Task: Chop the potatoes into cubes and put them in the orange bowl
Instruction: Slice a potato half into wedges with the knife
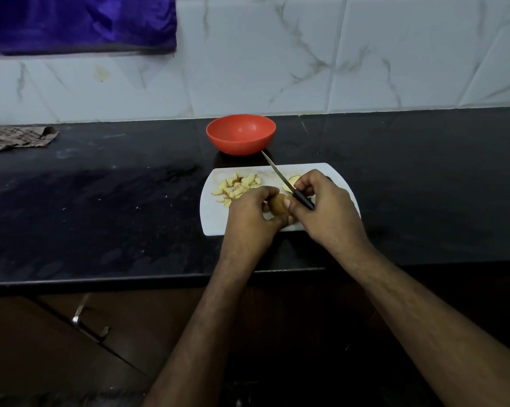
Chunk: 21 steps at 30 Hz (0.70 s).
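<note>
Both hands work over the white cutting board: the left hand (252, 211) curls its fingers round a brown, unpeeled potato (278, 204), holding it just above the near part of the board, while the right hand (321, 207) grips the black handle of a knife (289, 188) whose thin blade angles up and away toward the bowl, its tip ending just short of the bowl's near side. Widest of all that lies below them is the black table (115, 201), glossy and streaked, running the full width of the view against a wall of white marble-patterned tiles (306, 60). A purple cloth (77, 22) hangs at the upper left of that wall. On the table, the cutting board (277, 171) sits near the front edge, and the orange bowl (240, 133) stands just behind it, close to the wall, with nothing visible inside. A crumpled brown checked rag (18, 138) lies far off to the left. On the board's left half is a loose scatter of cut potato pieces (237, 188), pale yellow with bits of skin, and a larger sliced piece (291, 182) shows beside the right hand's fingers. Below the table edge a metal cabinet handle (89, 323) catches light. No brand, label or writing is readable anywhere.
</note>
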Each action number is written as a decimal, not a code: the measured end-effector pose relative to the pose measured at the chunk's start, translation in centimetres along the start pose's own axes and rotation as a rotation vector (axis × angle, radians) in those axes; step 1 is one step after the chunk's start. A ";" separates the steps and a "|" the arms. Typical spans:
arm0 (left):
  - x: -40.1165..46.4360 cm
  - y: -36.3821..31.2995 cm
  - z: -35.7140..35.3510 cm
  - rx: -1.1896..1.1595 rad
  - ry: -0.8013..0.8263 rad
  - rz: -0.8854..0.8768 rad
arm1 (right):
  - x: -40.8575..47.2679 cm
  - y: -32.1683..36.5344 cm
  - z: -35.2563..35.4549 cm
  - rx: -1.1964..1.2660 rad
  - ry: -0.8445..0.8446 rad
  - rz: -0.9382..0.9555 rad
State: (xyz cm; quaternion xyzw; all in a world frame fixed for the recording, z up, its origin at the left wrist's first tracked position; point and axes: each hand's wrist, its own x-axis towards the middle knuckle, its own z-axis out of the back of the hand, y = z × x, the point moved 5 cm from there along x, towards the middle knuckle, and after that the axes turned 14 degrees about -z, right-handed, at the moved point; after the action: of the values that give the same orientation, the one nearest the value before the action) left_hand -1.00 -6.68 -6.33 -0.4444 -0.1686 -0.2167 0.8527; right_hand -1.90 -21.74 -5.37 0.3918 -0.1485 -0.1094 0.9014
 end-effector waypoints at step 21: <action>-0.2 0.2 0.1 0.082 -0.077 0.033 | 0.0 -0.6 0.4 -0.147 -0.041 0.108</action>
State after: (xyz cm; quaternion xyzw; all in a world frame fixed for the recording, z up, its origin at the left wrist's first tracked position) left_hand -1.07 -6.40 -6.49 -0.4200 -0.2024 -0.1782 0.8665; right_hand -2.03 -22.42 -5.60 0.3138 -0.1794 -0.0792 0.9290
